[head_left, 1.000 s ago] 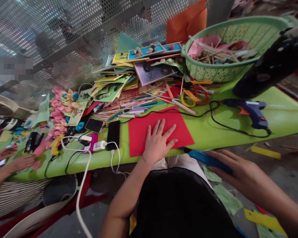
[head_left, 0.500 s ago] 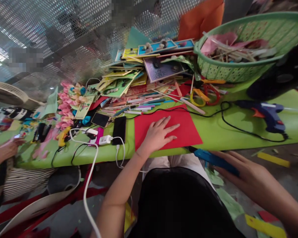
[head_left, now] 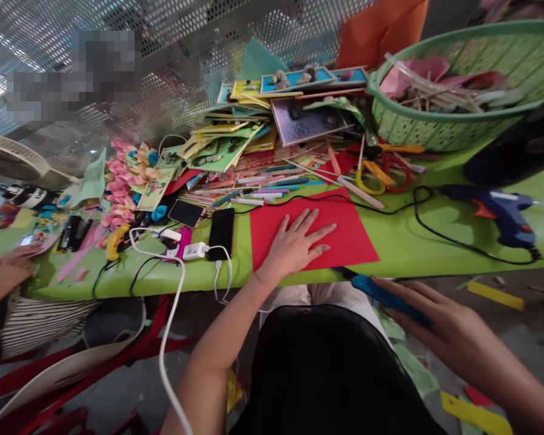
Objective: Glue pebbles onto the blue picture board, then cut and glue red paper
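Note:
A red sheet of paper (head_left: 353, 235) lies flat near the front edge of the green table. My left hand (head_left: 294, 244) presses on it with fingers spread and palm down. In my right hand (head_left: 444, 314) is a blue-handled utility knife (head_left: 387, 296), held low in front of the table edge. Its dark blade points left, its tip at the near edge of the red paper; whether it touches the paper I cannot tell. My right fingers are closed along the handle.
Behind the paper lie pens (head_left: 272, 187), scissors (head_left: 376, 178) and stacked cards (head_left: 226, 148). A glue gun (head_left: 494, 211) and a green basket (head_left: 435, 130) stand right. Phones (head_left: 221, 232) and a power strip (head_left: 178, 244) with cables lie left. Another person's hand (head_left: 11, 266) is far left.
The view has shifted a little. My right hand has brought the knife slightly left along the paper's near edge. My left hand stays spread on the paper.

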{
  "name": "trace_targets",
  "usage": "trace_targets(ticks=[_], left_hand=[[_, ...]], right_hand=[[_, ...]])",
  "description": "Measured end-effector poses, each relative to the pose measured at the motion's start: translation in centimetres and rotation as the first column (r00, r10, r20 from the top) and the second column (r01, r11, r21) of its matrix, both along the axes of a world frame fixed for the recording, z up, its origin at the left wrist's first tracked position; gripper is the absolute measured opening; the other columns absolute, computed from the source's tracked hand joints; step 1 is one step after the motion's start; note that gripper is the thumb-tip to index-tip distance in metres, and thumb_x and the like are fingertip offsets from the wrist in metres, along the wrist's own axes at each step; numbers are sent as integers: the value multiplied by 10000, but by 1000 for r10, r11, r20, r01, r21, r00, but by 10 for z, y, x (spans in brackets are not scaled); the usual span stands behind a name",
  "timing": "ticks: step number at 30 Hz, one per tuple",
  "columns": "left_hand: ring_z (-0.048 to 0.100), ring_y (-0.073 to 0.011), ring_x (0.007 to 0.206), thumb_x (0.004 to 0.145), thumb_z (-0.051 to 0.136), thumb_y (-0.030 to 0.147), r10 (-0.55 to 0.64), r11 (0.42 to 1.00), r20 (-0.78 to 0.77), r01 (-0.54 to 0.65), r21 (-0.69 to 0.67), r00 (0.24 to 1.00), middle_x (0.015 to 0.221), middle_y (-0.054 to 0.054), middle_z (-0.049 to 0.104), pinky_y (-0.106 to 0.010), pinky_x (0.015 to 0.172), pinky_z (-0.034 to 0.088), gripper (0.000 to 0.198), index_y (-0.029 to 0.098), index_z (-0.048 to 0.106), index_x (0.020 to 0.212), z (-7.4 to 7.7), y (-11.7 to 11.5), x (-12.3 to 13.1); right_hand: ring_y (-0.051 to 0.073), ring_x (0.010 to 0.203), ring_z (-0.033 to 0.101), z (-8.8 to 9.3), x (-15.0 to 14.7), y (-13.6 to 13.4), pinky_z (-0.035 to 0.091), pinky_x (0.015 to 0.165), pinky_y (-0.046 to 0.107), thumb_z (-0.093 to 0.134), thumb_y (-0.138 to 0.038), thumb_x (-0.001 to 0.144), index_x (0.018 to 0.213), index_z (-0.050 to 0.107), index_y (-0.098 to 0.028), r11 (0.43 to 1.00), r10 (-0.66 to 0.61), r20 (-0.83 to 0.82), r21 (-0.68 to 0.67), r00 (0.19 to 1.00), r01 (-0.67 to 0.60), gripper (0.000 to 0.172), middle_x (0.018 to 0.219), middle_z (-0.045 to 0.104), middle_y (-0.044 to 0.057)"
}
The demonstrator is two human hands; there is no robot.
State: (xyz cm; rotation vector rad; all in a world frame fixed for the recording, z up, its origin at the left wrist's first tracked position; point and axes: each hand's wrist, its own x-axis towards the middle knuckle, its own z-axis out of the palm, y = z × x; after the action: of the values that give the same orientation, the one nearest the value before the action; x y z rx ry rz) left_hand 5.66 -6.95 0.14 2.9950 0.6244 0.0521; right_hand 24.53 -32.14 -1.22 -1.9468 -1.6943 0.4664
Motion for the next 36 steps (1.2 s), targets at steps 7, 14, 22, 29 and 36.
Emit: trace_targets(ticks=[7,14,22,29,36], left_hand=[[179,-241,1602,1059,360,535,2,1000,-15,-2,-12,1000,1735,-10,201,-554,1280,205,557,417,322,1601,1,0,0],[160,-259,1606,1054,386,532,11,1000,-25,-12,-22,1000,1733,5,206,-567,1277,198,566,431,303,1605,-7,1,3],[259,-253,1578,1035,441,553,-90,989,-79,79,-126,993,1726,0,225,-510,1221,322,564,424,369,1580,7,25,-1],[135,-281,1609,1038,371,594,-113,993,-72,110,-48,991,1741,25,154,-633,1256,182,599,425,289,1607,-1,26,-7],[130,-277,1610,1037,348,609,-102,994,-47,100,-47,994,1740,43,163,-636,1261,180,592,444,291,1603,-6,25,-6]], right_hand=[[277,1026,752,0,-5,1,621,778,348,550,-441,1001,1495,530,-402,999,44,-21,-17,999,-44,496,1250,704,76],[252,948,763,-1,-30,22,610,732,333,503,-432,1022,1485,560,-354,998,52,-37,-24,998,-53,473,1180,721,92],[286,942,765,-3,-33,27,615,704,377,481,-521,1015,1454,602,-340,999,33,-42,-30,999,-34,490,1178,729,104],[338,1029,754,-4,-30,20,635,779,439,497,-571,989,1449,616,-343,999,18,-69,-50,997,-22,526,1206,744,102],[317,1088,741,0,-47,31,637,813,393,503,-514,1003,1456,609,-355,996,21,-96,-85,995,-29,492,1260,740,82]])
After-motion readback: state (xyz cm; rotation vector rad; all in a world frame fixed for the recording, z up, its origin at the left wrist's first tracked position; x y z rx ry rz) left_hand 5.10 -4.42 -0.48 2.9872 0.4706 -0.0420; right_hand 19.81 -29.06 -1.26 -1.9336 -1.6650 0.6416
